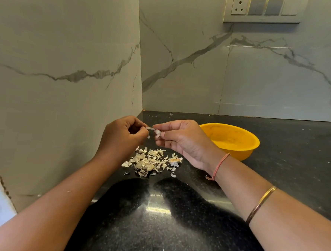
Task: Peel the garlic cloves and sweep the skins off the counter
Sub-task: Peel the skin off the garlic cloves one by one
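At the far left, the view is being bounded by a pale marble-patterned wall panel (64,61) with grey veins, which is being met in the corner by a second such panel. Beside it, the left hand (121,134) is being held above the black speckled stone counter (173,238), its fingers curled inward. A thin papery strip of garlic skin (149,128) is being pinched at its fingertips. That strip is being drawn away from a small whitish garlic clove (157,132), which is being kept in the air between the two hands, above the counter and not touching it. Directly below the clove, a loose pile of dry, cream-coloured garlic skins (151,161) is lying on the counter, with a few stray flakes scattered around it. To the right, the clove is being gripped by the right hand (181,141) between thumb and fingertips, palm turned leftward. A thin reddish thread band (219,165) is being worn at that wrist, and a slim gold metal bangle (260,204) farther up the forearm. Behind the right hand, a round yellow plastic bowl (240,154) is standing on the counter; its contents cannot be told. At the upper right, a grey switch-and-socket panel (264,9) is being carried by the wall.
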Demonstrator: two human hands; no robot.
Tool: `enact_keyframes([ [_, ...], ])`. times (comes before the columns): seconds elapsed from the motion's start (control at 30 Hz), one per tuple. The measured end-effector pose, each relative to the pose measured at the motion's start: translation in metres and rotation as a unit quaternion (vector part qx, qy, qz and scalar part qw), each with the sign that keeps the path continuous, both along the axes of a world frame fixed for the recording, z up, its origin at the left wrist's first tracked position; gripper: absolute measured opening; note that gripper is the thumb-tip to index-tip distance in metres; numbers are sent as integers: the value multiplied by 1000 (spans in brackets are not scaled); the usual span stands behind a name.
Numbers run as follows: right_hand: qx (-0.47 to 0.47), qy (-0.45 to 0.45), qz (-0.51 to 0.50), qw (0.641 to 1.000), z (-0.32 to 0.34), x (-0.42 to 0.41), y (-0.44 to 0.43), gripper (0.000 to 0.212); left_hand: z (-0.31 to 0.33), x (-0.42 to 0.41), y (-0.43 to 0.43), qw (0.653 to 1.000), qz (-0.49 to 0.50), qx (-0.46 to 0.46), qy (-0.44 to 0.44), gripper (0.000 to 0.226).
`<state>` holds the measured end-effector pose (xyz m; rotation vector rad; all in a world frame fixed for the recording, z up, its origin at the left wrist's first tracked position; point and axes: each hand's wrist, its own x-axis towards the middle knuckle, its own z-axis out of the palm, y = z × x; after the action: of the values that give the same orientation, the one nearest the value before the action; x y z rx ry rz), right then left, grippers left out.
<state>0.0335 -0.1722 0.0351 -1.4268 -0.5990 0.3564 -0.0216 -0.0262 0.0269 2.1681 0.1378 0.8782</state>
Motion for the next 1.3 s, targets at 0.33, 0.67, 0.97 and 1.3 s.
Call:
enact_keyframes([
  [0.33, 21, 0, 9, 1000, 0, 0, -2, 18, -2, 2, 6, 999, 36, -36, -6, 14],
  [0.67, 33, -11, -11, 999, -2, 3, -2, 19, -3, 4, 4, 998, -48, -17, 45, 24],
  [0.97, 20, -37, -27, 999, -3, 2, -1, 31, -1, 0, -4, 991, -104, -80, 9, 17],
  [1.3, 14, -59, -12, 998, -5, 1, 1, 14, 0, -1, -5, 997, -60, -48, 2, 15],
])
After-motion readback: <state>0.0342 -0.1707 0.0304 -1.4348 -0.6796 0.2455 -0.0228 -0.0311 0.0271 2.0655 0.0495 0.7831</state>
